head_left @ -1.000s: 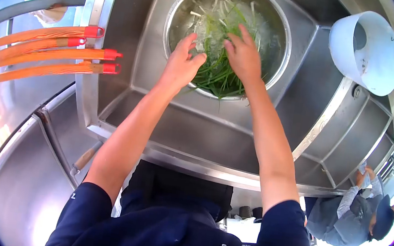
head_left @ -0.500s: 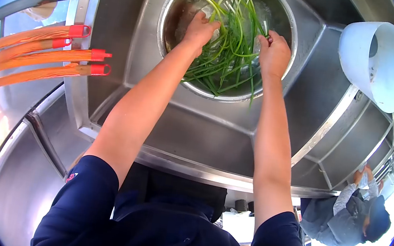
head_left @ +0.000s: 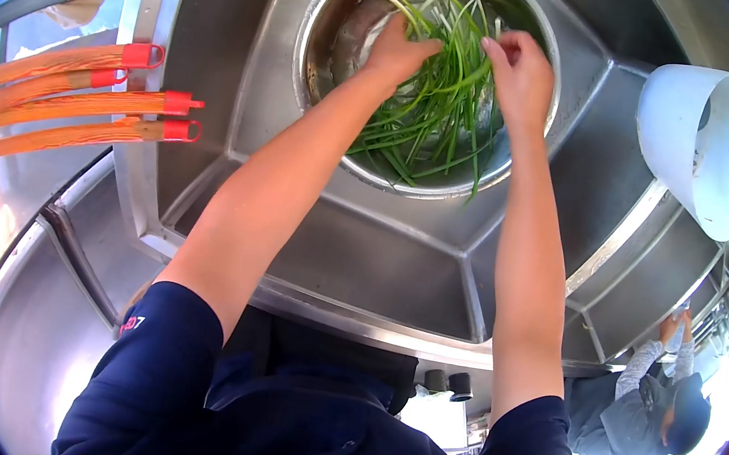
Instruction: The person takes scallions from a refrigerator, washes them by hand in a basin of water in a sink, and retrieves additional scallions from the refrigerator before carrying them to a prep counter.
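Observation:
Long green spring onions [head_left: 441, 100] with white root ends lie in a round metal bowl [head_left: 305, 63], with water around them. My left hand [head_left: 399, 55] is at the left of the bunch, closed around some stalks near their white ends, its thumb pointing right across the greens. At the bunch's upper right, my right hand [head_left: 524, 75] has thumb and fingers pinched together by a white end; the exact contact is partly hidden. Most of the green tops hang toward the bowl's near rim.
The bowl stands in a stainless steel sink [head_left: 360, 259]. A white plastic tub [head_left: 687, 123] rests at the right over a divider. Orange handles with red caps [head_left: 138, 56] jut in from the left. Another person [head_left: 649, 408] works at the far lower right.
My left hand has shifted right over the stalks, and my right hand has risen slightly with its fingers drawn into a pinch. The stalks are gathered closer together. The view has shifted slightly.

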A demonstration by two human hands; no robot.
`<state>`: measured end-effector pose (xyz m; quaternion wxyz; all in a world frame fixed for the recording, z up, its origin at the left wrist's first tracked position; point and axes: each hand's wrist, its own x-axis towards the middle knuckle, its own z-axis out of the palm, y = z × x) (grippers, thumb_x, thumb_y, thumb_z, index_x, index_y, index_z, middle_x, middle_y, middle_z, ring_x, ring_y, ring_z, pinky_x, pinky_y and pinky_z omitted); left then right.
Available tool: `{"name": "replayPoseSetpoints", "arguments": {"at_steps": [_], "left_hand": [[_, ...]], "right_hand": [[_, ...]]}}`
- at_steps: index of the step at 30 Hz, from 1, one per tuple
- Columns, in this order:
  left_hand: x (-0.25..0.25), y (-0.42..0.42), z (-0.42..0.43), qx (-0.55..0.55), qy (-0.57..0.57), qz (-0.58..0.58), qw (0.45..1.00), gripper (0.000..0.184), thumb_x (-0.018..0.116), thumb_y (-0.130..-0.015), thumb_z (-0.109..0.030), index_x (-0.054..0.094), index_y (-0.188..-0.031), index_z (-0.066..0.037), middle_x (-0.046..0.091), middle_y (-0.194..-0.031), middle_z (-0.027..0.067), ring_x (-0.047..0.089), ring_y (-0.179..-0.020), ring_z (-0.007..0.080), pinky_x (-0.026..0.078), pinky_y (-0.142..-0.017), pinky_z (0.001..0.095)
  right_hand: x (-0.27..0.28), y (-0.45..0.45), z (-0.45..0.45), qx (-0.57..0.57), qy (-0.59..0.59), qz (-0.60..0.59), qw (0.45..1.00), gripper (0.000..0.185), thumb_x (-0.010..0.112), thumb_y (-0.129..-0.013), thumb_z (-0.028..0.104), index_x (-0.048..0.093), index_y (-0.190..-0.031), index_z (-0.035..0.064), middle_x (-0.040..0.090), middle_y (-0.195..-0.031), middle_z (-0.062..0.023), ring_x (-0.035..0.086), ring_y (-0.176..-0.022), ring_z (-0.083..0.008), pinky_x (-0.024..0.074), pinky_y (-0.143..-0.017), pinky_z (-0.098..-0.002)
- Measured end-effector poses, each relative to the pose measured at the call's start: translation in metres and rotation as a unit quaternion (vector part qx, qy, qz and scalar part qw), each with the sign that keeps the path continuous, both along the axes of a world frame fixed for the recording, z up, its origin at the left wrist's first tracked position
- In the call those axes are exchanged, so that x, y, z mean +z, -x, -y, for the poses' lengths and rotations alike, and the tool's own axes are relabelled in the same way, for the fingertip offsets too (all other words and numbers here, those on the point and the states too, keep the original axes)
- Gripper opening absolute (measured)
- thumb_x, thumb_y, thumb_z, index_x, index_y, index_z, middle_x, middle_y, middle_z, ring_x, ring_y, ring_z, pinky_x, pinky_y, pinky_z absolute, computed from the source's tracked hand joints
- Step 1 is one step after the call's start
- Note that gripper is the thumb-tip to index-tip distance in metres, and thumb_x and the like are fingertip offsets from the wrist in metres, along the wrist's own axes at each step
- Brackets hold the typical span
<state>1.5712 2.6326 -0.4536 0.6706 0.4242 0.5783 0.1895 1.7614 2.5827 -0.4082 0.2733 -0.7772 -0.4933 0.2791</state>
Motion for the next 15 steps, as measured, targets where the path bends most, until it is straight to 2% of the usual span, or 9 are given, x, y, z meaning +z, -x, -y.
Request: {"name": "replayPoseSetpoints", "arguments": {"at_steps": [1,2,4,5,8,10,11,14,15], "left_hand": [[-0.003,-0.010,0.000,-0.012,-0.005,-0.074,0.997,0.061,0.077,-0.086,-0.019,0.053,-0.139,0.000,0.065,-0.128,0.0156,0.061,-0.116,0.0232,0.049,-0.094,0.0352],[-0.016,-0.010,-0.001,-0.012,-0.005,-0.074,0.997,0.061,0.077,-0.086,-0.019,0.053,-0.139,0.000,0.065,-0.128,0.0156,0.061,-0.116,0.0232,0.049,-0.094,0.0352],[-0.032,-0.010,-0.006,0.016,0.057,-0.067,0.996,0.044,0.077,-0.083,-0.017,0.063,-0.120,0.004,0.070,-0.113,0.0189,0.065,-0.102,0.0238,0.050,-0.084,0.0388],[-0.027,-0.007,0.000,0.091,0.064,-0.046,0.993,0.031,0.074,-0.086,-0.015,0.067,-0.109,0.004,0.070,-0.107,0.0179,0.066,-0.093,0.0239,0.050,-0.076,0.0403],[-0.033,0.029,0.010,0.225,0.141,-0.002,0.964,0.031,0.070,-0.090,-0.012,0.064,-0.116,0.004,0.069,-0.107,0.0164,0.066,-0.091,0.0246,0.050,-0.074,0.0405],[-0.032,0.048,0.016,0.233,0.160,-0.002,0.959,0.029,0.068,-0.092,-0.008,0.063,-0.118,0.002,0.068,-0.105,0.0138,0.066,-0.091,0.0233,0.052,-0.074,0.0383],[-0.034,0.050,0.017,0.237,0.179,0.002,0.955,0.027,0.066,-0.094,-0.004,0.061,-0.120,0.001,0.066,-0.104,0.0111,0.066,-0.091,0.0220,0.054,-0.074,0.0361],[-0.005,0.035,0.027,0.167,0.157,0.082,0.970,0.029,0.069,-0.093,-0.004,0.061,-0.120,0.002,0.067,-0.105,0.0116,0.067,-0.093,0.0240,0.056,-0.077,0.0377],[-0.006,0.030,0.026,0.146,0.208,0.109,0.961,0.031,0.070,-0.092,-0.003,0.060,-0.121,0.000,0.066,-0.104,0.0109,0.066,-0.087,0.0224,0.056,-0.073,0.0367]], "right_hand": [[-0.030,-0.001,-0.005,0.035,-0.104,0.161,0.981,0.040,0.076,-0.089,0.033,0.067,-0.110,0.0005,0.071,-0.108,-0.0185,0.068,-0.096,-0.0370,0.0531,-0.087,-0.0443],[-0.061,0.003,-0.004,0.022,-0.036,0.175,0.984,0.050,0.075,-0.089,0.034,0.063,-0.121,-0.0017,0.068,-0.113,-0.0216,0.066,-0.103,-0.0407,0.0516,-0.092,-0.0462],[-0.064,0.043,-0.002,-0.018,0.153,0.087,0.984,0.049,0.072,-0.091,0.030,0.060,-0.123,-0.0043,0.067,-0.112,-0.0269,0.065,-0.106,-0.0437,0.0506,-0.094,-0.0486],[-0.061,0.046,0.003,-0.016,0.151,0.086,0.985,0.049,0.072,-0.091,0.030,0.060,-0.123,-0.0043,0.067,-0.112,-0.0269,0.065,-0.106,-0.0437,0.0506,-0.094,-0.0486],[-0.053,0.054,0.029,0.093,0.074,-0.035,0.992,0.041,0.070,-0.092,0.025,0.058,-0.117,-0.0056,0.066,-0.109,-0.0320,0.065,-0.104,-0.0463,0.0509,-0.091,-0.0514],[-0.048,0.042,0.033,-0.127,0.133,0.022,0.983,0.040,0.071,-0.091,0.023,0.057,-0.118,-0.0034,0.066,-0.109,-0.0332,0.065,-0.104,-0.0467,0.0512,-0.090,-0.0511],[-0.047,0.043,0.034,-0.127,0.131,0.024,0.983,0.040,0.071,-0.091,0.023,0.057,-0.118,-0.0034,0.066,-0.109,-0.0332,0.065,-0.104,-0.0467,0.0512,-0.090,-0.0511],[-0.034,0.065,0.047,-0.016,0.090,-0.084,0.992,0.059,0.079,-0.086,0.029,0.055,-0.125,-0.0064,0.068,-0.109,-0.0311,0.067,-0.101,-0.0471,0.0527,-0.088,-0.0474],[-0.042,0.065,0.052,0.001,0.110,-0.009,0.994,0.057,0.081,-0.085,0.028,0.059,-0.123,-0.0071,0.071,-0.105,-0.0246,0.070,-0.094,-0.0382,0.0537,-0.085,-0.0425]]}}
